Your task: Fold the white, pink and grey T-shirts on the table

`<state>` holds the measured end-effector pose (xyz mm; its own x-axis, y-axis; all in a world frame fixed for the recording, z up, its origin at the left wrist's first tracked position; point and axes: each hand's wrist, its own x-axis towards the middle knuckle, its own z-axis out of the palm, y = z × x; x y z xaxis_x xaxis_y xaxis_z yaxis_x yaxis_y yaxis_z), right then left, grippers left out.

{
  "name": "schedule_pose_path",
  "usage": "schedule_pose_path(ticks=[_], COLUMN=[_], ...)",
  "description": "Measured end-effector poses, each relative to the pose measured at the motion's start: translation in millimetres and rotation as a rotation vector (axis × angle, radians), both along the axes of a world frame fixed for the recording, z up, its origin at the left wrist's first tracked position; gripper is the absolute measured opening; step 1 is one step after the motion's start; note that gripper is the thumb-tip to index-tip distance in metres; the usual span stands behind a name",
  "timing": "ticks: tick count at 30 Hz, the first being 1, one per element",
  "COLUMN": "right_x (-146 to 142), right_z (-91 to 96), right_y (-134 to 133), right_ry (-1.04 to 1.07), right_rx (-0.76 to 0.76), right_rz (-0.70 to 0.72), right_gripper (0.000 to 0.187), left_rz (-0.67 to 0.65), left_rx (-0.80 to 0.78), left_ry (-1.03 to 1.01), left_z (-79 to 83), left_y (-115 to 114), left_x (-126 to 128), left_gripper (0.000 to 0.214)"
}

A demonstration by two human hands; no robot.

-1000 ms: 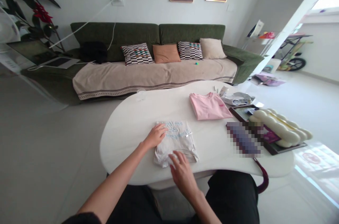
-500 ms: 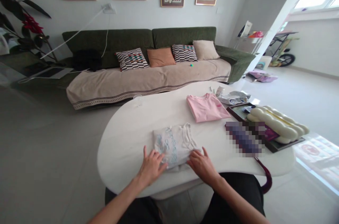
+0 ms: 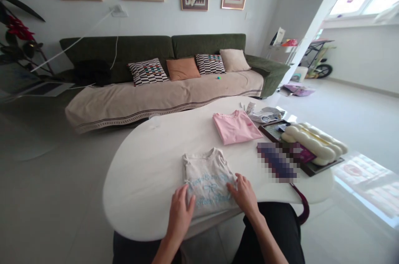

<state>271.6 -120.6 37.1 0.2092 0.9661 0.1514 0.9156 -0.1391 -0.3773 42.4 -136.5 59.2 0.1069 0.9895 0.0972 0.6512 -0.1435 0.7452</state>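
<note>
Sofa (image 3: 143,50) beyond, white table (image 3: 140,181) underneath: I see left hand (image 3: 181,210) and right hand (image 3: 246,195) apart, loosely spread, at either side of the grey shirt (image 3: 208,170), seemingly all but folded. Beyond the right hand, the pink shirt (image 3: 237,129) lies folded already.

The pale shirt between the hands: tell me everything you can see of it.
The pale shirt looks like soft fabric, folded compactly and slightly creased, lying flat on the white table by its near edge. Its neckline points away from the person; blue looping lettering, too blurred to read surely, surrounds a bow-like motif. The left hand and right hand seem to touch its left and right edges.
</note>
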Motion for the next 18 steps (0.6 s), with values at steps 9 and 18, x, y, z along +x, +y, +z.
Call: schedule_pose_path(ticks=[9,18], right_x=[-2,53], right_z=[5.5,85.5], right_y=[-24,-1], right_ry=[0.607,1.246], right_rx=[-0.217,-0.409], right_rz=[-0.026,0.113], right_gripper=[0.023,0.041], left_rz=[0.081,-0.149], left_rx=[-0.533,-0.925], left_ry=[-0.418,-0.978], left_z=[-11.3,82.5], left_y=[-7,25], left_x=[-9,24], left_gripper=[0.068,0.042])
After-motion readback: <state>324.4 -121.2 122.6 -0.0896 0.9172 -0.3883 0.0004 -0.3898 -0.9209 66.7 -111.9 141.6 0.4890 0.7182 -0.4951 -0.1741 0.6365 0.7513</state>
